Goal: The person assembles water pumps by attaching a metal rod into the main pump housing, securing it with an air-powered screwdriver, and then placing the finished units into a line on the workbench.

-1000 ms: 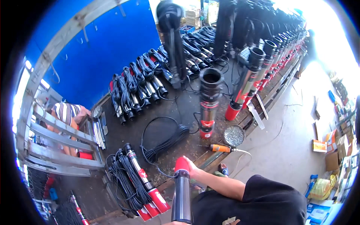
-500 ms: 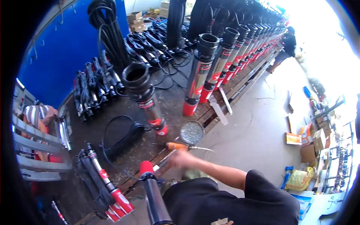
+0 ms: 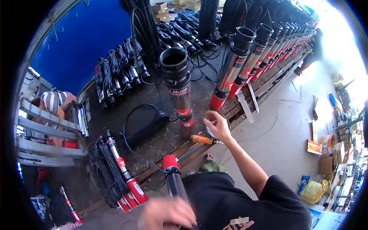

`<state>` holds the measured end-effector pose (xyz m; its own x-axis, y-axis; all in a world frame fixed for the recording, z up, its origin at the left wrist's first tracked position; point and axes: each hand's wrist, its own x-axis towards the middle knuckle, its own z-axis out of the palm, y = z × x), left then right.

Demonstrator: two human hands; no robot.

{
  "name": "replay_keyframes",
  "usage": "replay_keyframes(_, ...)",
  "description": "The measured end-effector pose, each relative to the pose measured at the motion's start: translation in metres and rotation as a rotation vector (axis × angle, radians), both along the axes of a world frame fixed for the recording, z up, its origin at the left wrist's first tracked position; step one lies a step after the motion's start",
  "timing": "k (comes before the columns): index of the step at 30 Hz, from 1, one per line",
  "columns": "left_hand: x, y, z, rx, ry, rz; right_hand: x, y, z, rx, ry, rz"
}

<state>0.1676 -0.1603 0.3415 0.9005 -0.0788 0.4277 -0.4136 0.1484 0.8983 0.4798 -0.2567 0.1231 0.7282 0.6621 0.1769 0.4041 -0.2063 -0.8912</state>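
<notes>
My right hand (image 3: pixel 217 125) is over a round dish of small shiny metal pieces (image 3: pixel 210 132) at the table's edge. Thumb and fingertips are curled together; anything in them is too small to make out. Just below it lies an orange-handled air tool (image 3: pixel 201 139). My left hand (image 3: pixel 168 214), smeared by motion, is at the lower end of a tilted steel pump tube with a red end cap (image 3: pixel 171 162); its grip cannot be read. A black cable runs from this tube to a coil (image 3: pixel 147 132). Beyond, a pump with a black open top (image 3: pixel 174 63) stands upright.
A row of upright pumps (image 3: pixel 237 53) runs along the table's right edge into the distance. Bundled pumps with coiled cables (image 3: pixel 119 168) lie at the left, more near the blue panel (image 3: pixel 84 42). A metal rack (image 3: pixel 50 143) stands far left. Boxes (image 3: pixel 326 165) are on the right.
My right hand has moved from beside the orange air tool up to the dish. My left hand has come into view at the tilted tube. The whole view has shifted.
</notes>
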Motion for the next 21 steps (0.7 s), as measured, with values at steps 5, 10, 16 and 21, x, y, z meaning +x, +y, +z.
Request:
replay_keyframes(5,0.075,0.092,-0.113,-0.015,0.454,0.828,-0.014,0.039,0.062,0.240,-0.098,-0.068)
replay_keyframes(10,0.130,0.120,-0.120,0.149,0.312,0.865,-0.009,0.020,0.052,0.130,0.001,-0.120)
replay_keyframes(16,0.172,0.092,-0.080,0.319,0.120,0.905,0.103,-0.108,-0.098,-0.531,-0.204,-0.719)
replay_keyframes(21,0.100,0.081,-0.116,0.037,0.218,1.102,0.155,-0.165,-0.133,-0.968,-0.233,-0.789)
